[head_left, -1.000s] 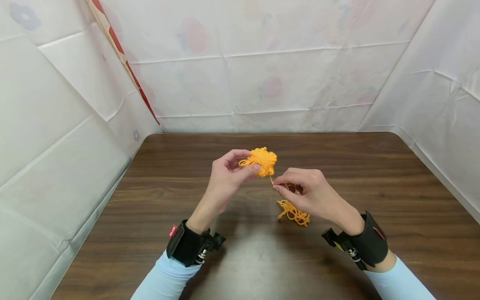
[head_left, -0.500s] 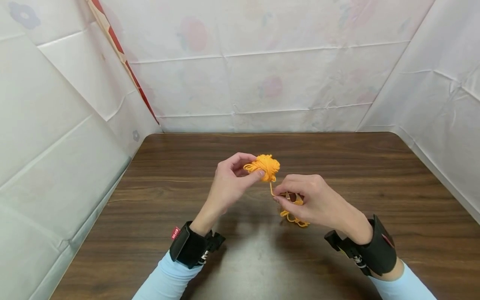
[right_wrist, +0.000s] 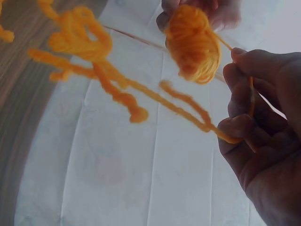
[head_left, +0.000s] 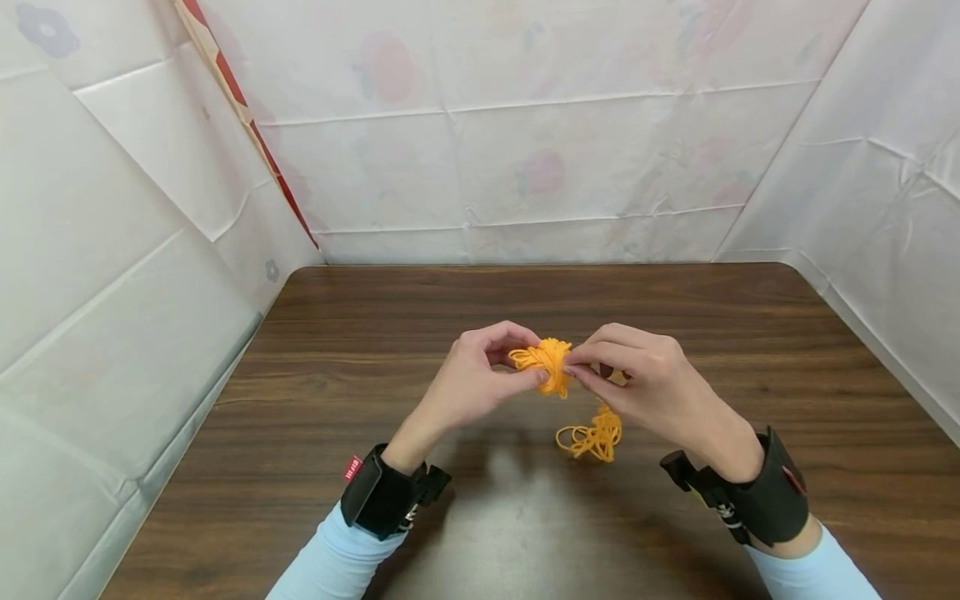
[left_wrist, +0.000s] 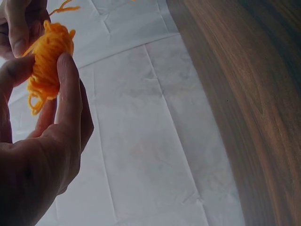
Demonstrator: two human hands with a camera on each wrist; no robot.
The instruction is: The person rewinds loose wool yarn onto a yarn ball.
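A small ball of orange yarn (head_left: pixel 550 364) is held above the brown wooden counter (head_left: pixel 750 333), pinched between the thumb and curled fingers of the left hand (head_left: pixel 472 383). It is kept raised and steady this way, it is judged, so that the free strand can be laid around it. The right hand (head_left: pixel 652 387) is brought up against the ball's right side, its fingertips touching the yarn; in the right wrist view a single strand (right_wrist: pixel 188 101) is seen pinched between thumb and finger of that hand, running from the ball through the grip. From there the strand drops to a loose tangle of yarn (head_left: pixel 592 437) resting on the counter just below the right hand. The tangle is left lying slack, which lets the strand be drawn up freely.

In the left wrist view the ball (left_wrist: pixel 47 63) is seen clasped from both sides, with a few loops hanging out beneath it.

Counted: one yarn ball, one loose tangle joined to it by one strand, two hands, each with a black wrist strap and a light blue sleeve. The counter is enclosed on three sides by white creased sheeting (head_left: pixel 525 167).
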